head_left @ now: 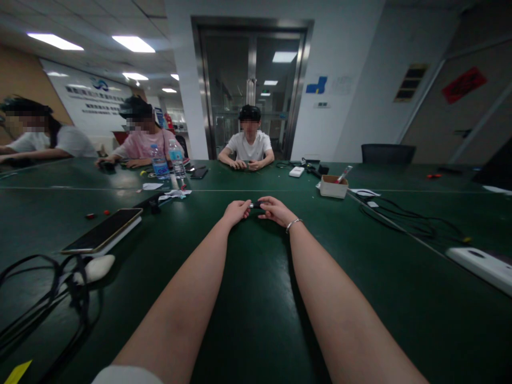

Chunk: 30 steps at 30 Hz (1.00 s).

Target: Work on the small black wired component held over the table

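Note:
Both of my arms reach forward over the dark green table (252, 298). Near the middle of the view, a small black object with a silvery end (257, 205) is held between my hands. My left hand (237, 212) pinches its silvery end with closed fingers. On the other side, my right hand (277, 211) grips the black part between thumb and fingertips, its lower fingers curled below. A silver bracelet (294, 224) circles my right wrist. The object is too small to name, and my fingers cover part of it.
A phone (104, 230), a white mouse (96, 268) and black cables (52, 288) lie at left. Bottles (160, 164) stand farther back. At right are a small box (334, 187), cables and a white power strip (482, 264). Several people sit across the table.

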Tool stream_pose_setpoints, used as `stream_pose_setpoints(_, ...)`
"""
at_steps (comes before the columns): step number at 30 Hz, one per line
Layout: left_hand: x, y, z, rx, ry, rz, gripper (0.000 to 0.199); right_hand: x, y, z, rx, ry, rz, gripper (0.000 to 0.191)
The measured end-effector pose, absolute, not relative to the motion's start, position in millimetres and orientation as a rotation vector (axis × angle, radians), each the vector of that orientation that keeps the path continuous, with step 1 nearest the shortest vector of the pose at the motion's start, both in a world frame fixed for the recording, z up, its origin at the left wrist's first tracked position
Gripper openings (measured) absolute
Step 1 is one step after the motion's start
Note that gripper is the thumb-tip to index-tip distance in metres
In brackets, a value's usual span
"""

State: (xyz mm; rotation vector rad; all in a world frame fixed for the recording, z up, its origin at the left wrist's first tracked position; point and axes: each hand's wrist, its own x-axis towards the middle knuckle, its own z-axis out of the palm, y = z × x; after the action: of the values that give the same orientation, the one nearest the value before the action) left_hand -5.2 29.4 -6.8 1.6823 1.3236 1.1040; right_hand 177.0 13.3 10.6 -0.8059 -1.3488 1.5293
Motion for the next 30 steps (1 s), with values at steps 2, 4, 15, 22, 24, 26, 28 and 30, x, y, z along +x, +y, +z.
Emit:
stream_pose_setpoints(2,-5.5,28.6,-6.3,1.693,1.333,1.100,0.042,177.1,13.3,10.5,-0.800,-1.359,1.529,0.018)
stream_pose_setpoints(4,-5.8,27.2,-5.3,1.702,1.340,1.097,0.043,177.2,13.4,10.5,-0.799,-1.369,1.531,0.019)
stream_pose_setpoints(15,-6.0,28.8,-6.8,1.716,1.374,1.082,0.046,176.9,13.3,11.2,-0.795,-1.370,1.534,0.019)
stream_pose_setpoints(22,-5.9,26.7,-5.7,1.717,1.352,1.077,0.046,176.6,13.9,11.1,-0.807,-1.352,1.539,0.018)
stream_pose_setpoints(24,-5.8,25.9,-5.1,1.716,1.350,1.076,0.046,176.6,13.7,11.2,-0.813,-1.349,1.535,0.019)
stream_pose_setpoints(26,-5.6,25.3,-4.8,1.719,1.355,1.078,0.045,176.7,13.7,11.2,-0.818,-1.350,1.532,0.019)
stream_pose_setpoints(28,-5.2,24.7,-4.4,1.721,1.357,1.084,0.045,176.9,13.8,11.1,-0.819,-1.351,1.530,0.019)
stream_pose_setpoints(30,-4.8,23.9,-3.9,1.717,1.353,1.092,0.044,177.0,14.1,11.0,-0.821,-1.350,1.534,0.019)
